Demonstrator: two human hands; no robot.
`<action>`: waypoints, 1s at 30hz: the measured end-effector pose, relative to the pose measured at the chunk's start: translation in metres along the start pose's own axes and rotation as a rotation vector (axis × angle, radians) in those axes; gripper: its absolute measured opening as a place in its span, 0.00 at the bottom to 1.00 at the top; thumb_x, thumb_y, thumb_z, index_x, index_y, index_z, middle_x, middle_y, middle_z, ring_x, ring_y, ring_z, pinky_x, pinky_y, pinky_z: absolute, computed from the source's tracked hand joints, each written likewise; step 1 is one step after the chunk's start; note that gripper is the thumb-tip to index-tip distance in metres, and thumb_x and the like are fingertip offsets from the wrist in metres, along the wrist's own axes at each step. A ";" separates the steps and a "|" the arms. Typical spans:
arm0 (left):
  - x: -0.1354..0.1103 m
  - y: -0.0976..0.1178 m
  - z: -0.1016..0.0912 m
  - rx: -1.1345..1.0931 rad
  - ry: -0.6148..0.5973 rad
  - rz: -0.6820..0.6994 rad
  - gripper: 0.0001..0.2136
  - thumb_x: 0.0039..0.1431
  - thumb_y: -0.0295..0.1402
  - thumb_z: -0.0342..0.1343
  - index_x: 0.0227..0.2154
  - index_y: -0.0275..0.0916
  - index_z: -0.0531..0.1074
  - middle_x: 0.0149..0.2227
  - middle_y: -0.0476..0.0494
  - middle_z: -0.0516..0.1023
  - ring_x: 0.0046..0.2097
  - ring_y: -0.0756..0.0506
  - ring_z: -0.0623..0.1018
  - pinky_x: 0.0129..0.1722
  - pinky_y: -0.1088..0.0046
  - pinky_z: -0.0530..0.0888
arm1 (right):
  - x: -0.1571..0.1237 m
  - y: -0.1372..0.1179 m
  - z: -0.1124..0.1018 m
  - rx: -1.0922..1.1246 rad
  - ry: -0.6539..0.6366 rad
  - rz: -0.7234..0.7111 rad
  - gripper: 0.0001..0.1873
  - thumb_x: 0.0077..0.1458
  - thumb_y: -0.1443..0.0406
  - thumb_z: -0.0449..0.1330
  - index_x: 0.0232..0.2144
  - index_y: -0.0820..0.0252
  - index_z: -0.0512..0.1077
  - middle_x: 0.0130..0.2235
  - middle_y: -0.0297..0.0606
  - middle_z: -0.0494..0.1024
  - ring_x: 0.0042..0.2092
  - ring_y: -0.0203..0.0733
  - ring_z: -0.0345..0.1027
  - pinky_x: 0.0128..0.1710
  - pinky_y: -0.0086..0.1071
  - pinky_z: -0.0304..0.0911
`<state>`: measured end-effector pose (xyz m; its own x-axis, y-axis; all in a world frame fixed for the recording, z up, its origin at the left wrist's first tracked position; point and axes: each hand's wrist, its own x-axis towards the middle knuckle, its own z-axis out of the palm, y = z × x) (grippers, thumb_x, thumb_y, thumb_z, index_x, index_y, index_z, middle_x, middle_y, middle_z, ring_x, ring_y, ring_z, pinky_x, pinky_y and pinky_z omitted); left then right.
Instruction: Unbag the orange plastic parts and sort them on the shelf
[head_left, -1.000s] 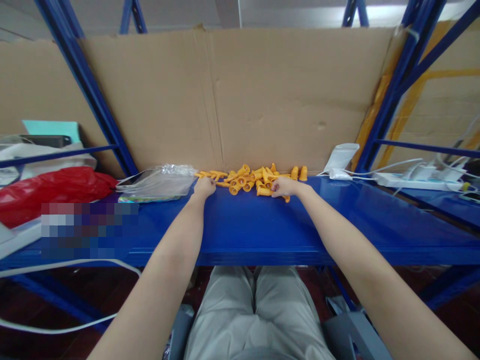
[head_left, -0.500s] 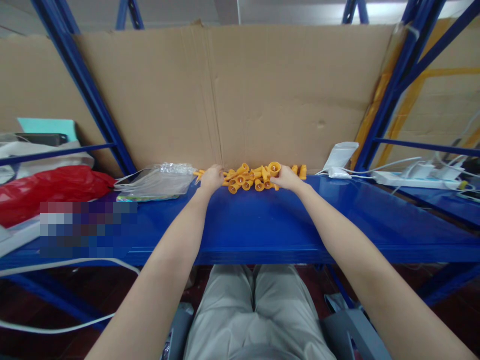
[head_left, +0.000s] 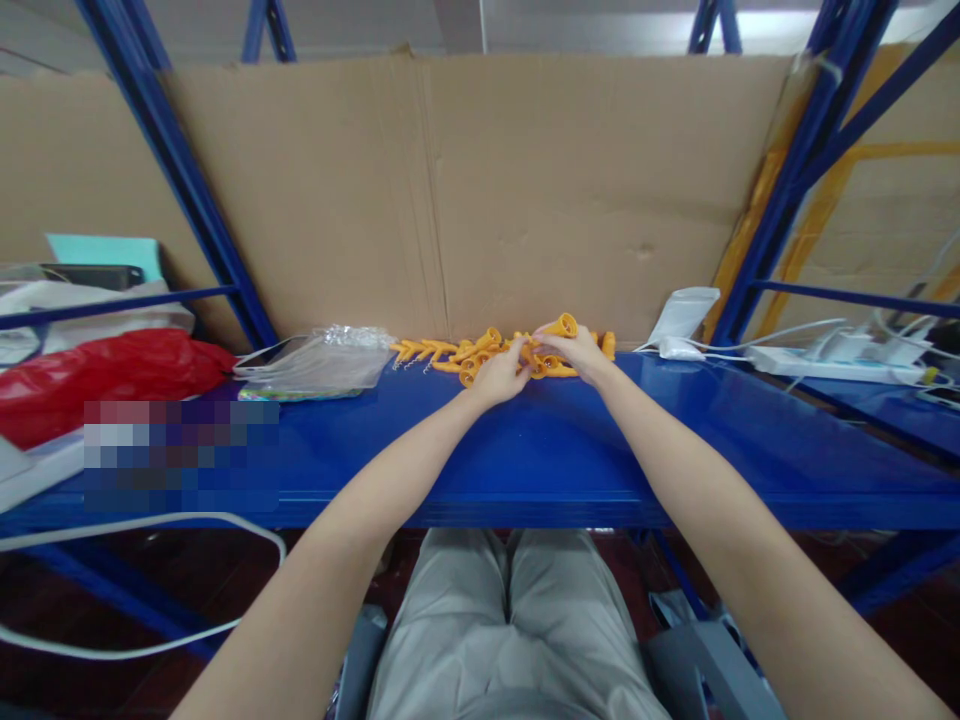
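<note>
A pile of yellow trumpet-shaped pieces (head_left: pixel 469 372) lies along the back of the blue shelf. My right hand (head_left: pixel 579 350) is closed on one yellow trumpet-shaped piece (head_left: pixel 568 324), its flared open end facing up and toward me. My left hand (head_left: pixel 501 376) sits in front of the pile, fingers closed near the right fingertips. What the left fingers grip, if anything, is hidden. Left of the pile, several yellow pieces with small metal chains (head_left: pixel 420 352) lie in a row. A few more yellow pieces (head_left: pixel 607 345) stand just beyond my right hand.
Clear plastic bags (head_left: pixel 330 362) lie left of the row, and a red bag (head_left: pixel 112 380) farther left. A white packet (head_left: pixel 684 318) and a white power strip (head_left: pixel 840 362) with cables are on the right. Cardboard (head_left: pixel 525 190) closes off the back between blue posts.
My left hand has moved right, from the row of chained pieces to beside my right hand. The trumpet-shaped piece in my right hand has shifted slightly right and up.
</note>
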<state>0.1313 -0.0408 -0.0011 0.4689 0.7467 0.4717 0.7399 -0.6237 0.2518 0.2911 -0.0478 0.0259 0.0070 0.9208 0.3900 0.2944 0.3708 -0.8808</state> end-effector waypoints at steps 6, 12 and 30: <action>0.002 -0.007 -0.004 -0.047 0.139 -0.085 0.22 0.63 0.39 0.53 0.59 0.41 0.62 0.50 0.40 0.78 0.52 0.40 0.78 0.51 0.64 0.73 | 0.000 -0.002 -0.002 0.218 -0.054 0.012 0.11 0.61 0.59 0.58 0.40 0.61 0.72 0.43 0.45 0.81 0.42 0.41 0.78 0.48 0.36 0.72; 0.005 -0.010 -0.008 -0.035 0.176 -0.201 0.21 0.62 0.33 0.53 0.57 0.43 0.62 0.48 0.42 0.79 0.51 0.42 0.78 0.50 0.66 0.72 | -0.001 -0.003 0.003 0.093 -0.060 0.051 0.13 0.59 0.57 0.62 0.39 0.61 0.72 0.41 0.45 0.81 0.42 0.40 0.78 0.43 0.31 0.72; -0.003 -0.024 -0.032 0.393 0.165 -0.164 0.24 0.67 0.29 0.41 0.65 0.43 0.57 0.60 0.33 0.65 0.50 0.41 0.78 0.43 0.68 0.75 | 0.008 0.018 0.002 -0.261 -0.134 -0.158 0.15 0.49 0.56 0.68 0.30 0.62 0.75 0.28 0.38 0.77 0.30 0.39 0.72 0.33 0.32 0.68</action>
<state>0.0970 -0.0360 0.0180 0.2708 0.7616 0.5887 0.9399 -0.3414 0.0094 0.2947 -0.0333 0.0123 -0.1785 0.8687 0.4620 0.5172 0.4823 -0.7070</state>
